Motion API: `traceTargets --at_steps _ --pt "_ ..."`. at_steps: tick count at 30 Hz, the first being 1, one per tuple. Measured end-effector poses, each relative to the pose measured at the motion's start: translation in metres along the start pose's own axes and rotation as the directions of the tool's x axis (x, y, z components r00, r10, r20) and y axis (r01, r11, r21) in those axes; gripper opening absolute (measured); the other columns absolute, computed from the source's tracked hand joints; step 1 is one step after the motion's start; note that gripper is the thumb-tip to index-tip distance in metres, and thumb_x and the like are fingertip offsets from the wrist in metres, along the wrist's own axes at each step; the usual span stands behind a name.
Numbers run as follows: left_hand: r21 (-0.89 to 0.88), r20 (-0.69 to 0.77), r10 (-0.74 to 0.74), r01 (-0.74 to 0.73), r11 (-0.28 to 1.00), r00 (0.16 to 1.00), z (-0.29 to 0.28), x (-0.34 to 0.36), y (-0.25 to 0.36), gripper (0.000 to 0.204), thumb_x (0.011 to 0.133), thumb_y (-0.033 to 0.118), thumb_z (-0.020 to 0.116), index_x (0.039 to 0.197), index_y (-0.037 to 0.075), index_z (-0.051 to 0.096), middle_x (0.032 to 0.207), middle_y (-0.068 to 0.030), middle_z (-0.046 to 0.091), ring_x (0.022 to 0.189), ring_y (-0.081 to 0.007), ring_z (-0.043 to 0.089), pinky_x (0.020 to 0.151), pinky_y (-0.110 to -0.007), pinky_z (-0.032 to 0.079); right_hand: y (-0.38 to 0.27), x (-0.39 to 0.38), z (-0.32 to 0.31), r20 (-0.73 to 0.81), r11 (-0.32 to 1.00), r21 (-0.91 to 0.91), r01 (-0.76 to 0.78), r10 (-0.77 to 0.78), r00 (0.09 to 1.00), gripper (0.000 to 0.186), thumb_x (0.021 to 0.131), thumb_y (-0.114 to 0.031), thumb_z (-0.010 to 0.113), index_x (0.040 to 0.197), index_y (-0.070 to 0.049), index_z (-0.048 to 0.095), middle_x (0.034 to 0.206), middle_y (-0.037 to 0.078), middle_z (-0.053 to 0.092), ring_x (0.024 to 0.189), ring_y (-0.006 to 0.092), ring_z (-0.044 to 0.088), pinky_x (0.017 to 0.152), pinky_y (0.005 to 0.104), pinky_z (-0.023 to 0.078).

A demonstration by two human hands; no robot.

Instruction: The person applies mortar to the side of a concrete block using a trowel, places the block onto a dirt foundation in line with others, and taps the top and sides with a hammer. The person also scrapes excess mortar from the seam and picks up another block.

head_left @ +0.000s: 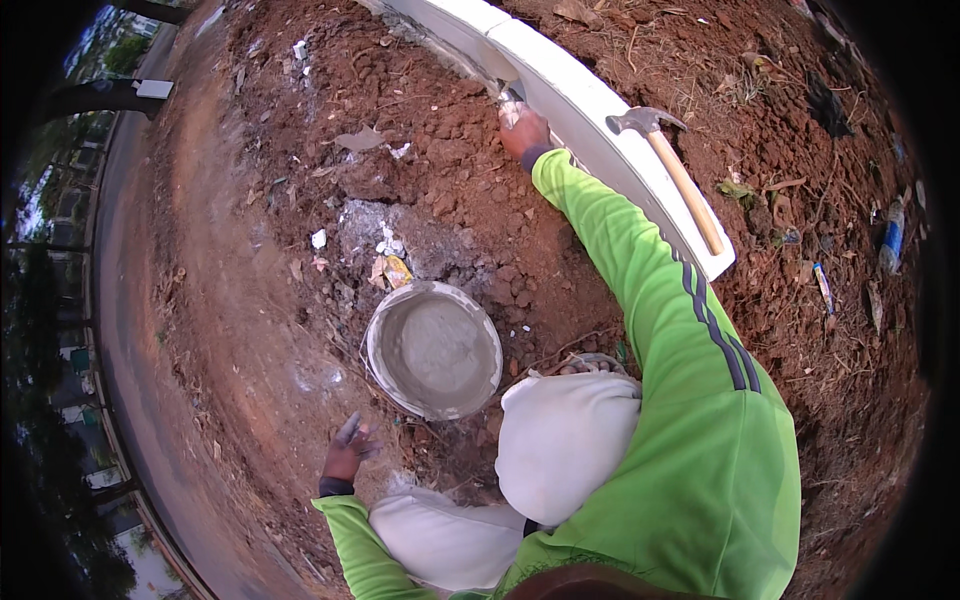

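My right hand (524, 134) is stretched far ahead, its fingers closed round a trowel (512, 91) that is mostly hidden by the hand. The trowel's blade is at the grey side of a low, curving curb wall (580, 140) with a white top. My left hand (349, 450) is held out at the lower left, fingers apart and holding nothing, with grey smears on it. Between my hands, nearer the left one, a round bucket (374, 352) stands on the soil. Wet grey mortar (446, 345) partly fills it, and its rim is crusted.
A claw hammer (680, 180) with a wooden handle lies on the curb's top. Loose red soil (440, 150) with white fragments and a yellow wrapper (396, 271) surrounds the bucket. A plastic bottle (892, 237) lies at far right. A road (130, 350) runs along the left.
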State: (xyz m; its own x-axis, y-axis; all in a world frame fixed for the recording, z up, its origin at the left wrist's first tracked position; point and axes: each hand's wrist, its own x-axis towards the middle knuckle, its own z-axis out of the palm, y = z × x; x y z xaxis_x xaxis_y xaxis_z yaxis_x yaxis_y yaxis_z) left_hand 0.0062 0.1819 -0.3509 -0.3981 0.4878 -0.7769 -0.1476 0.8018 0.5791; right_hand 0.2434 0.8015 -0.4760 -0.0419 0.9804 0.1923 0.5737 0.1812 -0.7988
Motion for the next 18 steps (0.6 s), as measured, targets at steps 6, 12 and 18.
traceTargets --at_steps 6,12,18 --pt "-0.015 -0.059 0.029 -0.030 0.999 0.998 -0.008 -0.015 -0.011 0.078 0.101 0.036 0.063 0.159 0.002 0.024 0.131 -0.0187 0.064 0.094 -0.0251 0.072 0.081 -0.033 0.058 0.015 -0.065 -0.024 0.200 0.998 -0.066 0.004 0.009 0.980 0.046 0.091 -0.039 0.063 0.112 0.001 0.067 0.102 0.029 0.071 0.098 0.0444 0.069 0.091 0.0497 0.053" --pt "-0.043 -0.033 0.051 -0.052 0.998 0.998 0.000 -0.014 -0.002 0.077 0.101 0.033 0.064 0.159 0.000 0.025 0.129 -0.0174 0.065 0.093 -0.0238 0.072 0.080 -0.032 0.058 0.064 -0.081 -0.056 0.324 0.955 -0.247 -0.164 0.241 0.915 0.051 0.093 -0.041 0.058 0.119 0.002 0.066 0.109 0.027 0.071 0.106 0.0418 0.069 0.095 0.0476 0.053" --pt "-0.041 -0.026 0.089 -0.090 0.995 0.996 0.005 -0.015 0.005 0.076 0.101 0.031 0.065 0.159 0.001 0.026 0.127 -0.0165 0.065 0.093 -0.0226 0.072 0.081 -0.031 0.058 0.080 -0.068 -0.048 0.297 0.947 -0.240 -0.214 0.281 0.912 0.052 0.094 -0.047 0.059 0.101 0.003 0.072 0.090 0.020 0.074 0.088 0.0345 0.074 0.087 0.0443 0.056"
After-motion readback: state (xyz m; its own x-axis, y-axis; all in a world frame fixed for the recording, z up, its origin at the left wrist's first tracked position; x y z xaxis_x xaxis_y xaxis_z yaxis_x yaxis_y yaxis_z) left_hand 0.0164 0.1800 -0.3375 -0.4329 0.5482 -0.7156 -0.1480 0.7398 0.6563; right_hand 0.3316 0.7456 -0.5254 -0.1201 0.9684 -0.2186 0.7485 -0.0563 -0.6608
